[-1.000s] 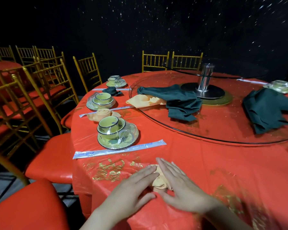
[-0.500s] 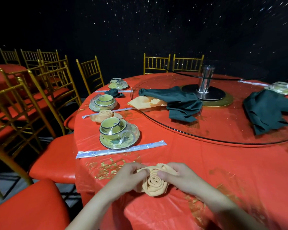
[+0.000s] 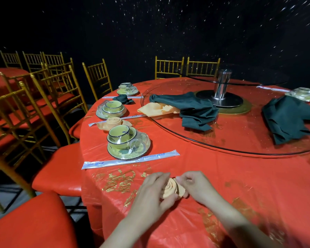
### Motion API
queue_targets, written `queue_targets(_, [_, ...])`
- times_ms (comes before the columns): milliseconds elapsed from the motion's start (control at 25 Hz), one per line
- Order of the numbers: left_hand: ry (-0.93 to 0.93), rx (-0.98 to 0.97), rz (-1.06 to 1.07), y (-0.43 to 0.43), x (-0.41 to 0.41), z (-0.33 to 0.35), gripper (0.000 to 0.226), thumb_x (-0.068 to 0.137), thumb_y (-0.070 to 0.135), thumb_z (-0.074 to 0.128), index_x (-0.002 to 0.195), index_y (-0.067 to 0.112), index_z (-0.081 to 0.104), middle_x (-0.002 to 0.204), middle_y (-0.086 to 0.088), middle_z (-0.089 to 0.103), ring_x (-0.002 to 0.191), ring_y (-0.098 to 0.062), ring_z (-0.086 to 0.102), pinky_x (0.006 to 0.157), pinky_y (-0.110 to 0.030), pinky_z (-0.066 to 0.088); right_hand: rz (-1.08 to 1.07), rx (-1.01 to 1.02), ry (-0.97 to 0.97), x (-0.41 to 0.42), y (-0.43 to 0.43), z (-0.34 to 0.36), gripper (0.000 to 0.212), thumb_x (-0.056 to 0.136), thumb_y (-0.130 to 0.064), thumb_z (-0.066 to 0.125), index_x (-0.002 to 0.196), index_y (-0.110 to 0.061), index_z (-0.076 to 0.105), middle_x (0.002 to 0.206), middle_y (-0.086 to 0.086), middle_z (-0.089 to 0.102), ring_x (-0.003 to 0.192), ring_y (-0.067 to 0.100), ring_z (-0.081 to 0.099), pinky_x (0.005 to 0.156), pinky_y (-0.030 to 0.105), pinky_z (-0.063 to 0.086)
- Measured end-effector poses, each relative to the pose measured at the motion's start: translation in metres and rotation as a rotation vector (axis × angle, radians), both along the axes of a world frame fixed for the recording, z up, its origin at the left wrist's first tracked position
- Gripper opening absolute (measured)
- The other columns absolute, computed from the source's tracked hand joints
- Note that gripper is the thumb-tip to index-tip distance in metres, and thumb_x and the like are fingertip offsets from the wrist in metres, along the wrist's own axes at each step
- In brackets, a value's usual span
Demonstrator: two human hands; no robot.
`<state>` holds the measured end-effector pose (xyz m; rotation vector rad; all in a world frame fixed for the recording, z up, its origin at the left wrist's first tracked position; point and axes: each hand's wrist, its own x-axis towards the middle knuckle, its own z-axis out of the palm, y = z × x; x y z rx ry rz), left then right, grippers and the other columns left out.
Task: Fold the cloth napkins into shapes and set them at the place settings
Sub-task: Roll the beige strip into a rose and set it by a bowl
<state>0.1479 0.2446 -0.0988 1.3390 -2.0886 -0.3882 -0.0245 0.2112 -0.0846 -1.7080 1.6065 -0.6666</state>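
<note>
A peach napkin rolled into a rose spiral (image 3: pixel 170 188) stands on the red tablecloth near the table's front edge. My left hand (image 3: pixel 153 194) cups its left side with curled fingers. My right hand (image 3: pixel 195 187) pinches its right edge. Just beyond them lies a wrapped chopstick packet (image 3: pixel 131 159) and a wrapped bowl-and-plate setting (image 3: pixel 127 143). Another peach rose napkin (image 3: pixel 113 123) and a dark green rose napkin (image 3: pixel 123 99) sit by the settings farther left. Unfolded peach (image 3: pixel 157 109) and dark green (image 3: pixel 191 110) napkins lie on the glass turntable.
The glass turntable (image 3: pixel 240 147) with a metal centre post (image 3: pixel 222 85) covers the table's middle; another green napkin (image 3: pixel 286 119) lies on its right. Gold chairs (image 3: pixel 48 97) with red seats crowd the left side. A red seat (image 3: pixel 59 169) sits below the table edge.
The flat peach cloth under both palms one second ago became a rolled rose held up off the table, and now it is back down on the cloth between both hands.
</note>
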Motion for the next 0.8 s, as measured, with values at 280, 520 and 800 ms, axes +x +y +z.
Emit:
queue_targets(280, [-0.101, -0.045, 0.037, -0.006, -0.006, -0.001, 0.061, 0.068, 0.056, 0.047, 0.118, 0.021, 0.057, 0.115, 0.009, 0.052, 0.103, -0.015, 0.047, 0.088, -0.03, 0.042, -0.075, -0.178, 0.216, 0.007, 0.008, -0.002, 0.026, 0.084, -0.037, 0.063, 0.065, -0.028, 0.05, 0.064, -0.011, 0.053, 0.075, 0.018, 0.057, 0.068, 0.031, 0.042])
queue_targets(520, [-0.035, -0.138, 0.082, -0.011, -0.005, -0.012, 0.039, 0.075, 0.043, 0.051, 0.108, 0.024, 0.059, 0.1, 0.006, 0.055, 0.089, -0.017, 0.054, 0.074, -0.027, 0.045, -0.094, -0.152, 0.228, -0.015, 0.017, 0.002, 0.026, 0.087, -0.036, 0.061, 0.065, -0.027, 0.048, 0.065, -0.008, 0.053, 0.073, 0.017, 0.054, 0.066, 0.032, 0.041])
queue_targets(800, [-0.142, -0.121, 0.048, -0.006, -0.007, -0.006, 0.064, 0.074, 0.044, 0.055, 0.134, 0.023, 0.045, 0.118, 0.007, 0.051, 0.107, -0.019, 0.05, 0.09, -0.028, 0.041, 0.039, -0.469, 0.388, -0.005, 0.029, 0.007, 0.024, 0.088, -0.045, 0.051, 0.109, -0.033, 0.053, 0.109, -0.013, 0.057, 0.103, 0.011, 0.057, 0.082, 0.027, 0.044])
